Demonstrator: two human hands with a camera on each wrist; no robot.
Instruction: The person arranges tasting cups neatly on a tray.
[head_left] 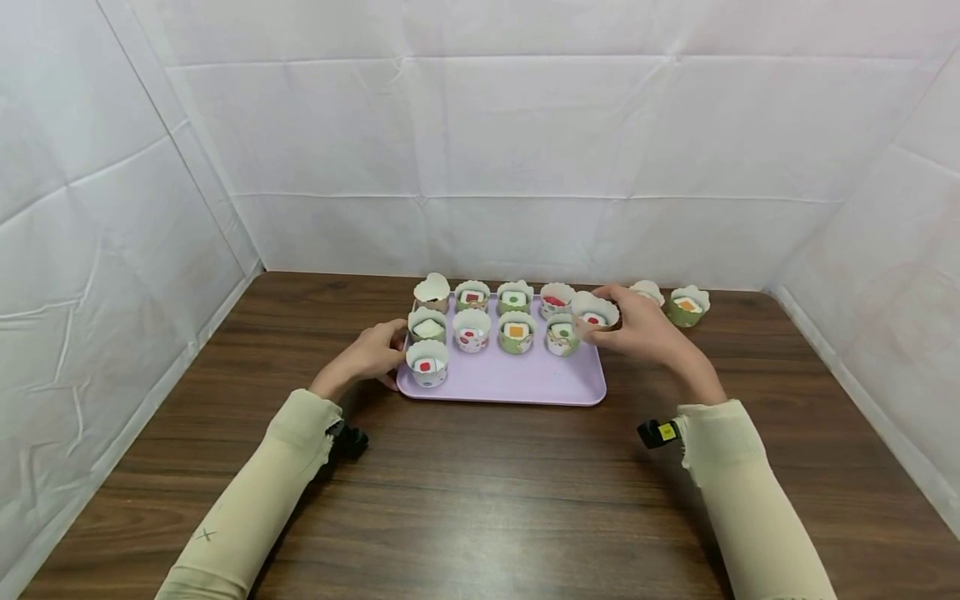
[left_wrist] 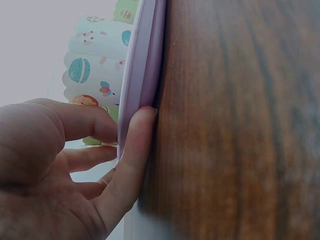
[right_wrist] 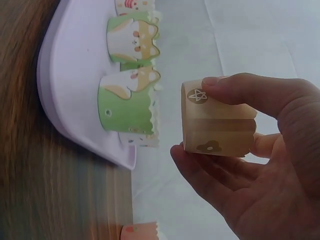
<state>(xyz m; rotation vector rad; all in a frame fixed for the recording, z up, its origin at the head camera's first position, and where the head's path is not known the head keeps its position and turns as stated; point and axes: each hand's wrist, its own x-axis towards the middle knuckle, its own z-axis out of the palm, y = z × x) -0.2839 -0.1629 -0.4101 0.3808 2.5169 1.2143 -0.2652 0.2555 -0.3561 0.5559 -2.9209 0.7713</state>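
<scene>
My left hand (head_left: 378, 350) grips the left edge of a lilac tray (head_left: 495, 385); in the left wrist view its fingers lie against the tray's rim (left_wrist: 145, 65). A scalloped paper baking cup (head_left: 600, 307) is held by my right hand (head_left: 645, 327), above the tray's right edge. In the right wrist view this tan cup (right_wrist: 220, 131), with a star print, is pinched between thumb and fingers, clear of the tray. Inside it shows a white piece with red. Several similar cups stand on the tray in two back rows, with one white cup (head_left: 427, 373) in front at left.
Right of the tray, beyond my right hand, stand a green paper cup (head_left: 686, 307) with an orange-topped white piece and another cup (head_left: 647, 290), partly hidden by the hand. White cloth walls (head_left: 510, 125) enclose the back and sides of the brown wooden table (head_left: 480, 492).
</scene>
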